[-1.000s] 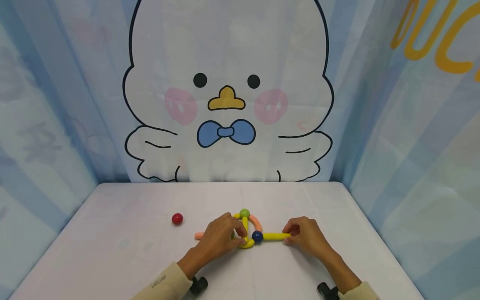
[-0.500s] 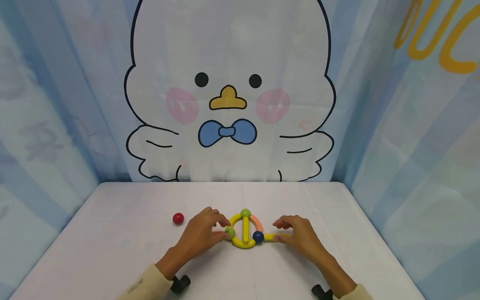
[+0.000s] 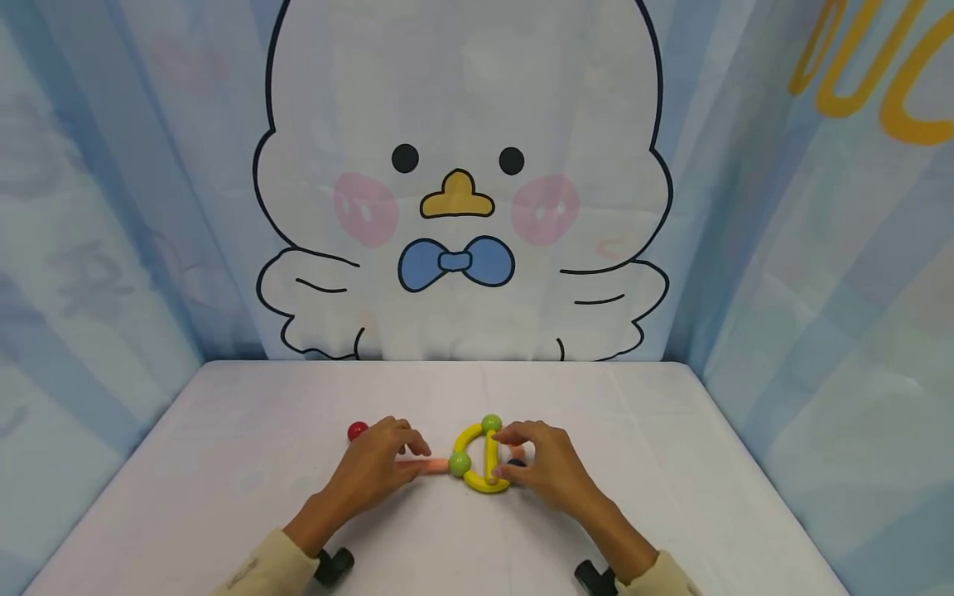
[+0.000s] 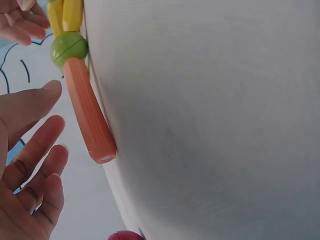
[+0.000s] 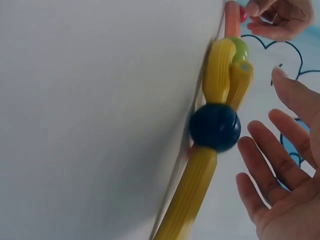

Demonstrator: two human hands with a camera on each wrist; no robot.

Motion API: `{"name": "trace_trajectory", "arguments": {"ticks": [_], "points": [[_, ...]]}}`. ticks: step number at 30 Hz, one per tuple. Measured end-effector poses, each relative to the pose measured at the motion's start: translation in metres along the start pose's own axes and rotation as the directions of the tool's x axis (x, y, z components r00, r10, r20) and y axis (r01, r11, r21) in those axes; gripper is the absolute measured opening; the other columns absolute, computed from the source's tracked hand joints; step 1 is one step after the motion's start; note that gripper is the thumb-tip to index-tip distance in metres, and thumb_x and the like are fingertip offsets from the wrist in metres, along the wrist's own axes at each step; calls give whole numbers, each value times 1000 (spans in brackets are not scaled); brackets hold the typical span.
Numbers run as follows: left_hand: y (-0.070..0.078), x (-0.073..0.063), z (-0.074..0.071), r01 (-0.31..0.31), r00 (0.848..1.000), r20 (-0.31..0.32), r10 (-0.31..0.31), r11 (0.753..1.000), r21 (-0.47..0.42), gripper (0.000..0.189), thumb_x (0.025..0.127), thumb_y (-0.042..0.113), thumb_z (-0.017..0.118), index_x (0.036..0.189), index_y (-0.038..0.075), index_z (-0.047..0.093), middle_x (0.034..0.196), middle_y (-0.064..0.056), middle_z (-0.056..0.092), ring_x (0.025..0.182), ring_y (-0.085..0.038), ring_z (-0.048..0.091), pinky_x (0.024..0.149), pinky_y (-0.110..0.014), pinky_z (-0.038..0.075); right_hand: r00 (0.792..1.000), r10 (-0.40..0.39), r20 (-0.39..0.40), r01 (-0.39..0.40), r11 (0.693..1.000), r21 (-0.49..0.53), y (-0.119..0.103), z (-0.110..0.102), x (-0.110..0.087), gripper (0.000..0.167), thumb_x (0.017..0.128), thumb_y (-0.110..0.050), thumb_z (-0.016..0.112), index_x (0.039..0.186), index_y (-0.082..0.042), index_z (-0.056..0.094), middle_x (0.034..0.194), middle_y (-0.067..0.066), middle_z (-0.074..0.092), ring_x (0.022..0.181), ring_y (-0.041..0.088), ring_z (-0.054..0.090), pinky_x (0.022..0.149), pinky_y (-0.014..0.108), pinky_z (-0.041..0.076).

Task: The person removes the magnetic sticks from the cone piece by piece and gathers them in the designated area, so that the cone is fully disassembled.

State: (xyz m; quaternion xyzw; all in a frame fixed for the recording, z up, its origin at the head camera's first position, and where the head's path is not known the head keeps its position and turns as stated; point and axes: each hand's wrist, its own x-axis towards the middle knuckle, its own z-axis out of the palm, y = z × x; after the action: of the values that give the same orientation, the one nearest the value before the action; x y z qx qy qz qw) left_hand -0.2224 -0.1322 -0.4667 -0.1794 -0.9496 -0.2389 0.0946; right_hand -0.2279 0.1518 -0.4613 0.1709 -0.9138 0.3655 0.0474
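A ring of curved sticks, yellow [image 3: 468,436] and orange, lies on the table, joined by two green balls [image 3: 460,463] and a dark blue ball [image 5: 215,127]. A straight yellow stick [image 3: 491,457] crosses the ring from the far green ball. An orange stick [image 4: 90,112] runs left from the near green ball; my left hand [image 3: 376,459] hovers beside it, fingers apart. My right hand [image 3: 553,468] is over the ring's right side, thumb and fingers spread near the crossing stick. It hides most of the blue ball and another yellow stick [image 5: 187,195] in the head view.
A red ball [image 3: 358,430] sits behind my left hand, partly covered by it. The white table [image 3: 246,497] ends at a curtain [image 3: 462,331] with a cartoon duck, and curtains flank both sides. Black wrist devices [image 3: 334,566] show below both hands.
My left hand has moved left off the ring to beside the orange stick, letting go of the near green ball. My right hand has left the right-hand yellow stick and come left over the ring.
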Motion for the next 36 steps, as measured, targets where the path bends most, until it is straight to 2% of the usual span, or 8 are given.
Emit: {"name": "trace_trajectory", "arguments": {"ticks": [8,12,19,30,36], "points": [[-6,3,2,-50,998,33,49,998,26,16,82,23,93,93,25,82,93,13,72,88,-10,62,76,-20,54,993,-90,72,86,995,60,-13,15,9,39,85,-23,91,121,-14,78,113,3,77,105,18,68,98,48,58],[-8,4,3,-77,996,45,76,997,28,19,80,17,94,93,25,81,92,12,71,86,-10,62,73,-19,52,990,-111,91,106,993,58,-16,23,13,37,85,-19,91,119,-14,78,113,2,78,103,18,67,99,43,56],[-10,6,6,-117,992,46,115,992,41,19,81,16,94,92,24,81,88,12,70,82,-9,60,71,-21,51,979,-175,104,173,985,27,-19,37,21,34,84,-11,91,115,-12,79,111,0,79,104,22,73,92,37,60],[-9,11,9,-152,985,92,147,987,48,23,79,10,94,96,18,81,85,9,70,75,-7,57,69,-23,50,981,-132,144,139,990,-39,-25,44,24,30,84,-8,90,111,-11,77,107,-1,76,100,15,76,94,36,60],[-10,12,9,-128,989,78,124,991,39,23,79,6,92,91,21,80,84,12,70,75,-6,57,70,-24,51,979,-136,151,142,989,-33,-26,43,25,28,85,-8,90,109,-11,77,106,-1,76,99,14,76,95,38,60]]}}
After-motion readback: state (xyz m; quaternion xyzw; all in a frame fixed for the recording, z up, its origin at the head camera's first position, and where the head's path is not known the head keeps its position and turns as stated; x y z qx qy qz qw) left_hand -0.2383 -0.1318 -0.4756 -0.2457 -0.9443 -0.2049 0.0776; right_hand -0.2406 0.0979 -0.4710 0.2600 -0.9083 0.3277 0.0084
